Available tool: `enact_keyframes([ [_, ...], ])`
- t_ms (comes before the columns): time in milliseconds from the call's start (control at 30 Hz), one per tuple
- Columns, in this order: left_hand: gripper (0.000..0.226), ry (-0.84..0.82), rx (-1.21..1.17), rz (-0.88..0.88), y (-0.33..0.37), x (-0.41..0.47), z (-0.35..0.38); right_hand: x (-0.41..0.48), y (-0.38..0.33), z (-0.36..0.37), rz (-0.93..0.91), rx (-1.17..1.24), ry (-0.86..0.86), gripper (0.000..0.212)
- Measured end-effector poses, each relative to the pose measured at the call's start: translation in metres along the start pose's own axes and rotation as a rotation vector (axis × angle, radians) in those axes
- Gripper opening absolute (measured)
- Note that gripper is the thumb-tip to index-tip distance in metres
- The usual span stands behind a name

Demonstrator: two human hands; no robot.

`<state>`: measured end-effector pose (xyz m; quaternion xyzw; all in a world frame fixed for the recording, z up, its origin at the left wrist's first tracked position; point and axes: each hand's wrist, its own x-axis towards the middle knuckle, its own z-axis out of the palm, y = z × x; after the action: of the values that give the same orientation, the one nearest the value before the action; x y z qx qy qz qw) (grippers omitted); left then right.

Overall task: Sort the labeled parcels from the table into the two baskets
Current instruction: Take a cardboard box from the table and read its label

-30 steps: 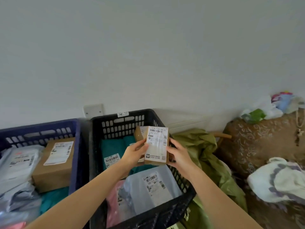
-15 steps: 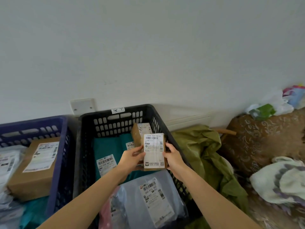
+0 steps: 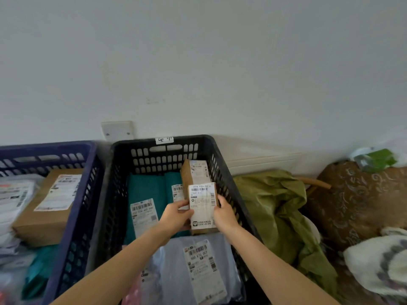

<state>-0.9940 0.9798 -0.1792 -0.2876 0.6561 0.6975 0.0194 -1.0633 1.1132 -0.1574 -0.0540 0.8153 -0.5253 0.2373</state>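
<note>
I hold a small brown cardboard parcel [image 3: 202,208] with a white shipping label between both hands, low inside the black basket [image 3: 123,172]. My left hand [image 3: 177,213] grips its left edge and my right hand [image 3: 224,213] its right edge. Behind it a second small brown box [image 3: 195,171] leans against the basket's right wall. On the basket floor lie teal bags [image 3: 146,190] with labels and, nearer me, a grey plastic mailer [image 3: 198,267]. The blue basket [image 3: 86,170] on the left holds a larger brown box [image 3: 47,208] and grey mailers [image 3: 13,199].
The two baskets stand side by side against a white wall with a socket plate [image 3: 117,129]. A crumpled olive-green sheet [image 3: 277,208] lies right of the black basket. Farther right are a brown patterned cushion [image 3: 356,199], white cloth [image 3: 378,263] and plastic bags [image 3: 374,158].
Both hands have lowered the small parcel from above the black basket's rim down into the basket, in front of the leaning box. The view has shifted right and closer.
</note>
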Motion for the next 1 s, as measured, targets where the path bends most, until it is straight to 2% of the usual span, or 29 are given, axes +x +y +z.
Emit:
enact_keyframes([
  [167, 0.035, -0.017, 0.044, -0.031, -0.005, 0.005, 0.002, 0.002, 0.001, 0.006, -0.016, -0.174, -0.006, 0.066],
  [333, 0.045, -0.037, 0.087, -0.028, -0.014, 0.008, 0.003, 0.003, 0.008, 0.011, -0.034, -0.448, -0.093, 0.063],
  [433, 0.050, -0.043, 0.169, 0.038, -0.017, 0.012, 0.003, 0.004, 0.009, 0.008, -0.096, -0.543, -0.083, 0.058],
  [533, 0.068, -0.069, 0.322, 0.152, -0.016, 0.018, 0.002, 0.006, 0.009, 0.004, -0.168, -0.604, -0.147, 0.067],
  [600, 0.078, -0.106, 0.390, 0.163, -0.016, 0.022, 0.001, 0.007, 0.009, 0.002, -0.184, -0.700, -0.207, 0.071],
  [767, 0.084, -0.147, 0.545, 0.205, -0.025, 0.029, -0.001, 0.012, 0.006, 0.002, -0.103, -0.727, -0.310, 0.070],
  [1000, 0.083, -0.160, 0.598, 0.210, -0.031, 0.033, -0.004, 0.016, 0.012, 0.003, -0.093, -0.769, -0.313, 0.077],
])
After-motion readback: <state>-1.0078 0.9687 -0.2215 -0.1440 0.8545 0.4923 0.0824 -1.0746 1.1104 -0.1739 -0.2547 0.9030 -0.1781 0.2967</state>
